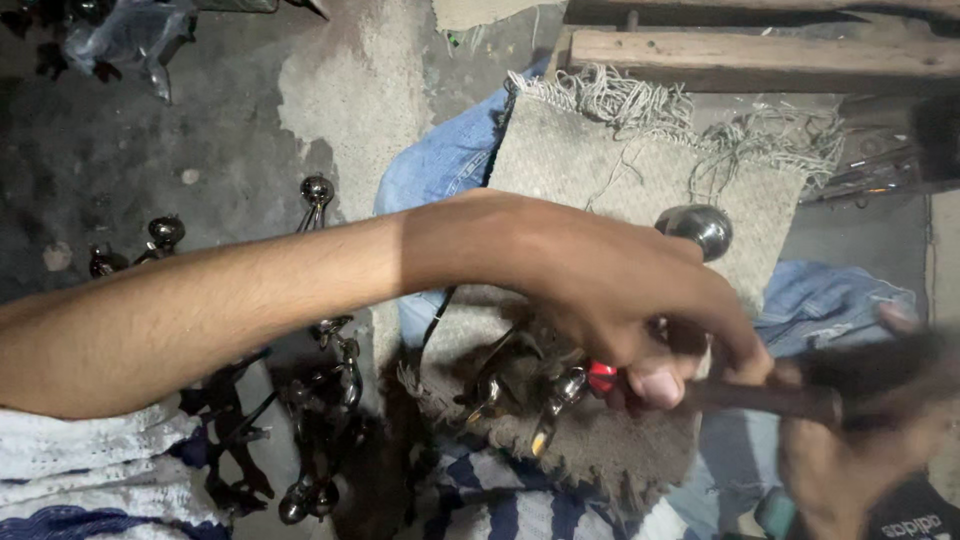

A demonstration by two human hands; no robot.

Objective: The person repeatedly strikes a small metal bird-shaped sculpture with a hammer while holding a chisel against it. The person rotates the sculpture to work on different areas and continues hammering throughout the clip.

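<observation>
My left arm reaches across from the left, and my left hand (620, 310) is closed over a small red-handled tool (602, 377) and a bunch of shiny metal pieces (545, 395) on a woven mat (640, 170). A rounded metal ball (700, 228) pokes out just behind the knuckles. My right hand (850, 465), blurred at the lower right, grips a dark handle (775, 400) whose tip meets my left thumb. The handle's far end is a dark blur.
Ball-ended metal pieces (317, 190) stand on the concrete floor at left, with a dark heap of more (320, 420) near my knee. Blue denim cloth (440, 160) lies under the mat. A wooden plank (760, 55) crosses the top, a plastic bag (130, 35) sits top left.
</observation>
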